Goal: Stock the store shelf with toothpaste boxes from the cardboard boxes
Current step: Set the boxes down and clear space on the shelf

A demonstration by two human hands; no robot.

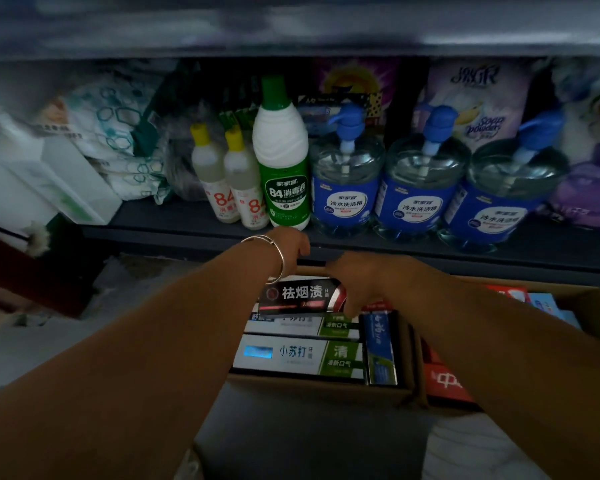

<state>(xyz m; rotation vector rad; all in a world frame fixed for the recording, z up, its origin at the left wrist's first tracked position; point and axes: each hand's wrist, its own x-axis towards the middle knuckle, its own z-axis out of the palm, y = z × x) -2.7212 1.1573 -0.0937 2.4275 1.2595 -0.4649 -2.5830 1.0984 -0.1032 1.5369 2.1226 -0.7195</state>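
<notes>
Gripping a black toothpaste box, both hands hover over the cardboard box below bottles

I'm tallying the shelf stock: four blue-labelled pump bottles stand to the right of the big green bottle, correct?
Not quite: the head view shows three blue-labelled pump bottles, not four. They do stand on the shelf to the right of the big green bottle.
</notes>
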